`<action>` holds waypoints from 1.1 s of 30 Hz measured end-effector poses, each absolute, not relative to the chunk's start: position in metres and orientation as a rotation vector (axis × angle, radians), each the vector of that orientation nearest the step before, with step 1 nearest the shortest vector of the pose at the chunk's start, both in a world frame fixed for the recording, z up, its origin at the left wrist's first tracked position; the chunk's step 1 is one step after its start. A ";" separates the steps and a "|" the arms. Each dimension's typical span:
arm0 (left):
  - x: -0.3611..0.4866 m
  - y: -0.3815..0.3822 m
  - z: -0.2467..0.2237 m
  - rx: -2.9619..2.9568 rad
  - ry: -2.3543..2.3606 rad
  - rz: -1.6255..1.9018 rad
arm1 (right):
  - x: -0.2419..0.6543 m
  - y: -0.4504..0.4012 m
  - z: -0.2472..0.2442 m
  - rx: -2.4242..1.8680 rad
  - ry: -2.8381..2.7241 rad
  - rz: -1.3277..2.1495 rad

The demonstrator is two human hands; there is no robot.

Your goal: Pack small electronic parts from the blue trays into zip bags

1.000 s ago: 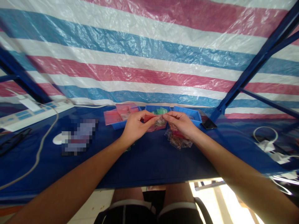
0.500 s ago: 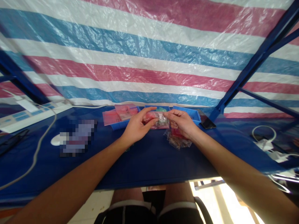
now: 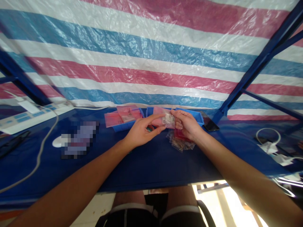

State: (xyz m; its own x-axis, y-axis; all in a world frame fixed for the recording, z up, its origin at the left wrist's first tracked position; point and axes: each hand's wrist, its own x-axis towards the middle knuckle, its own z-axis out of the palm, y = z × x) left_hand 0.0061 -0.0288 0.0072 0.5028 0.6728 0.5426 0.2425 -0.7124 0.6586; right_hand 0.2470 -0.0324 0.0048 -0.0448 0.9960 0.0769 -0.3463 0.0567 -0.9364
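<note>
A small clear-pink zip bag (image 3: 164, 119) with pale bits inside (image 3: 169, 119) stands up between my hands, above the blue bins. My right hand (image 3: 187, 125) pinches its right side. My left hand (image 3: 142, 131) holds its left part between thumb and fingers. Just below my right hand lie a red packet (image 3: 179, 135) and a loose heap of clear plastic bags (image 3: 180, 144) on the blue cloth.
Several blue plastic bins (image 3: 125, 126) stand in a row behind my hands, with pink bags (image 3: 126, 113) in the left one. A black phone (image 3: 210, 126), a mouse (image 3: 57, 142), a blurred object (image 3: 79, 140), a power strip (image 3: 28, 114) and white chargers (image 3: 268, 147) lie around on the table.
The bag has risen and shifted right, and it now stands more upright. My left hand has moved back from the middle bin, and its fingers have spread along the bag.
</note>
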 end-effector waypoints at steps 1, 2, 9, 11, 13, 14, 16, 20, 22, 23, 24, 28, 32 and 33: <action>0.007 -0.029 0.006 2.272 0.720 1.115 | 0.248 -0.032 0.005 -0.870 -1.008 1.358; 0.009 -0.028 0.005 2.291 0.697 1.110 | 0.248 -0.031 0.004 -0.873 -1.006 1.364; 0.010 -0.027 0.004 2.155 0.731 1.101 | 0.245 -0.034 0.002 -0.994 -1.292 0.939; 0.009 -0.026 0.005 2.039 0.736 1.066 | 0.243 -0.036 0.001 -0.997 -1.432 0.679; 0.008 -0.025 0.005 1.925 0.724 1.038 | 0.241 -0.039 0.000 -0.988 -1.516 0.496; 0.008 -0.025 0.006 1.877 0.715 1.035 | 0.240 -0.040 -0.001 -0.987 -1.534 0.441; 0.008 -0.025 0.007 1.807 0.704 1.034 | 0.240 -0.040 -0.001 -0.980 -1.531 0.379; 0.010 -0.026 0.009 1.751 0.698 1.041 | 0.244 -0.040 0.004 -0.968 -1.578 0.341; 0.010 -0.027 0.010 1.740 0.674 1.049 | 0.246 -0.041 0.008 -0.956 -1.677 0.319; 0.010 -0.026 0.010 1.738 0.659 1.051 | 0.246 -0.042 0.010 -0.947 -1.735 0.313; 0.010 -0.026 0.010 1.738 0.646 1.050 | 0.246 -0.044 0.011 -0.935 -1.789 0.315; 0.007 -0.021 0.009 1.735 0.629 1.050 | 0.242 -0.046 0.009 -0.891 -1.896 0.407; 0.007 -0.021 0.010 1.694 0.621 1.069 | 0.242 -0.045 0.003 -0.900 -1.846 0.492; 0.007 -0.021 0.011 1.693 0.617 1.076 | 0.243 -0.044 0.003 -0.914 -1.824 0.500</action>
